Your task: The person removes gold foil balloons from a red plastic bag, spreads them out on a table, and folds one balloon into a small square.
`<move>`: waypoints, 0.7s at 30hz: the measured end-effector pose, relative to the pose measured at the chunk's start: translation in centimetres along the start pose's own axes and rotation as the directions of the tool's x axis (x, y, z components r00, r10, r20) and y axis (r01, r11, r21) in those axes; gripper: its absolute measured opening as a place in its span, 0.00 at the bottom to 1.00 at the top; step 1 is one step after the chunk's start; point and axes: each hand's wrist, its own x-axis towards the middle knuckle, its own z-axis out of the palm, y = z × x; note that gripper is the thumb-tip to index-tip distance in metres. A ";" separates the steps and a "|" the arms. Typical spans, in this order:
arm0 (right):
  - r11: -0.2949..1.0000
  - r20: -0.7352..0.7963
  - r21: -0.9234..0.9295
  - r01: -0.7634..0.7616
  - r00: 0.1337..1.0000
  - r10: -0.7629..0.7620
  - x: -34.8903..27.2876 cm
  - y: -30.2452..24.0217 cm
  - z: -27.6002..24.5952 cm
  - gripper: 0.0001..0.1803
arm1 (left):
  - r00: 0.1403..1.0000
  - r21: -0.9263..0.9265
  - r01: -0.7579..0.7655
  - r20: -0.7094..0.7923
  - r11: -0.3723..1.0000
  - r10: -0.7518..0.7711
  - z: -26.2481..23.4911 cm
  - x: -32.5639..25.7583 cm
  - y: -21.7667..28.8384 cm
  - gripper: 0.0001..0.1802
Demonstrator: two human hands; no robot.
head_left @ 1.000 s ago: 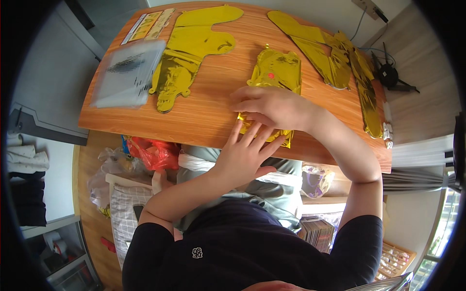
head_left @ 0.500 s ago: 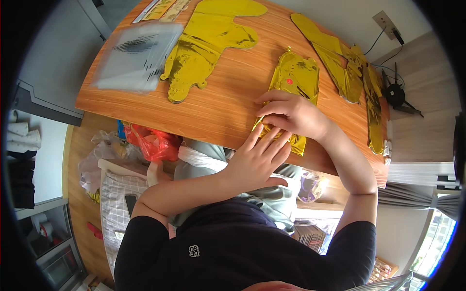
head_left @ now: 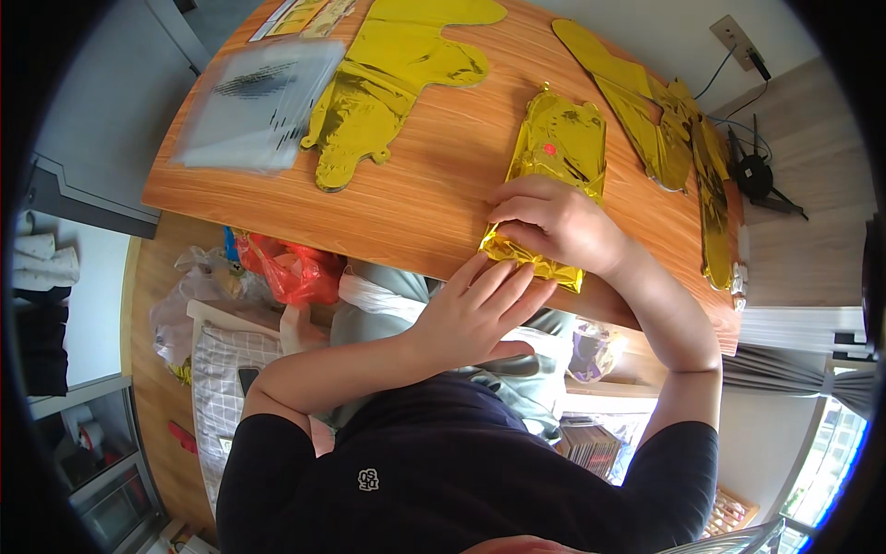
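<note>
Folded gold foil lies near the front edge of the bench, bare wood separating it from the large foil shape at left. The left hand reaches in palm down, fingers moderately spread at the foil's near end; the right hand arches above, fingers curled, any pinch undeterminable.
</note>
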 end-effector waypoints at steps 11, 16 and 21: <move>0.970 -0.006 -0.221 0.104 0.994 -0.108 -0.7 -0.9 0.7 0.15 | 0.966 0.033 -0.160 0.212 0.987 0.149 -1.9 1.3 -1.6 0.55; 0.979 -0.072 -0.182 0.097 0.991 -0.111 -1.2 -0.5 1.3 0.13 | 0.963 0.064 -0.187 0.211 0.980 0.170 -1.9 1.1 -1.8 0.57; 0.972 -0.027 -0.197 0.130 0.990 -0.138 -1.5 -0.6 0.4 0.15 | 0.958 0.068 -0.194 0.227 0.979 0.174 -2.2 1.1 -1.9 0.58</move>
